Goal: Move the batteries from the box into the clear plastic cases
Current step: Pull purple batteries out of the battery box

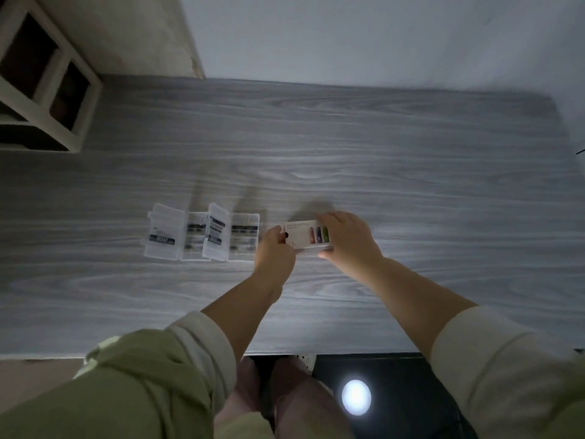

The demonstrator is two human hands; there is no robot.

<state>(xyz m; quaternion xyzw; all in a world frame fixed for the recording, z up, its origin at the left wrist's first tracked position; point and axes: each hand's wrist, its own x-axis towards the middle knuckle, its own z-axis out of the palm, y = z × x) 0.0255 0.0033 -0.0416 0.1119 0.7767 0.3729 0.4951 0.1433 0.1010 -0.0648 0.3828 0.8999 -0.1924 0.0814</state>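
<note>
The white battery box (pixel 302 232) is grasped at both ends. Its left end is pinched by the curled fingers and thumb of the left hand (pixel 274 251). Its right end is clasped by the right hand (pixel 348 237), with the fingers laid over the far edge and the thumb set at the near edge. Coloured batteries are printed on the lid. Whether the box is resting on the grey wood-grain table (pixel 348 147) or is raised just above it cannot be told.

Just left of the left hand, two clear plastic cases are laid open side by side: the right case (pixel 218 232) nearest the box and the left case (pixel 166 232) beyond it. Dark labelled shapes are seen inside both, but they are too blurred to be named.

Pale rolled sleeves (pixel 196 343) are worn on both forearms. A shelf unit (pixel 47 80) is placed at the far left corner, and a bright light spot (pixel 356 397) is reflected on the dark floor below the near table edge.
</note>
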